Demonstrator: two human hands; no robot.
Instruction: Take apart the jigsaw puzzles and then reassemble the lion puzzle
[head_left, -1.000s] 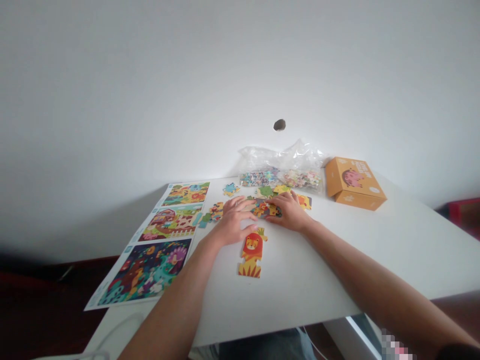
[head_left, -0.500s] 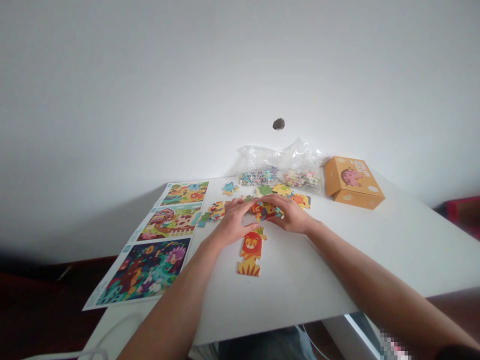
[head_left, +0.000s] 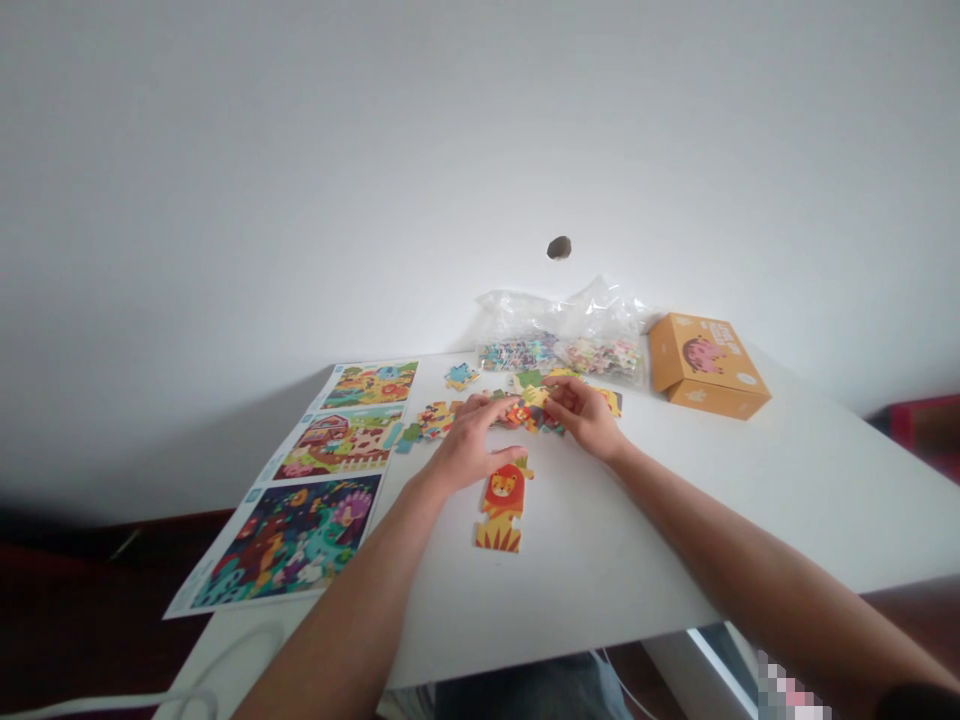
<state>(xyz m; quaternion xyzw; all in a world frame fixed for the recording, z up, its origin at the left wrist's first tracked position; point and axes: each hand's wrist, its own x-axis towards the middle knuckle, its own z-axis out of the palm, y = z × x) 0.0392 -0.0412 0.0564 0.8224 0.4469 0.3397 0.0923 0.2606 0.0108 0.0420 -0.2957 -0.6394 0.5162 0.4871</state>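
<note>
Both my hands meet over a cluster of colourful puzzle pieces [head_left: 525, 413] in the middle of a white table [head_left: 750, 500]. My left hand [head_left: 469, 445] lies over the pieces with its fingers stretched toward them, thumb near the lion. My right hand [head_left: 585, 412] has its fingers curled round the cluster's right side, pinching a piece. A joined strip of lion pieces [head_left: 501, 507] lies flat just in front of my left hand. Loose pieces [head_left: 435, 420] are scattered to the left and behind.
A printed sheet with three picture guides [head_left: 322, 490] lies along the table's left edge. Clear plastic bags of pieces [head_left: 562, 345] rest against the white wall. An orange cardboard box [head_left: 705, 368] sits at the back right. A white cable [head_left: 187, 690] curls at the lower left.
My right hand has lifted and drawn back a little, curling its fingers on the cluster. My left hand has shifted slightly forward. The lion strip has not moved.
</note>
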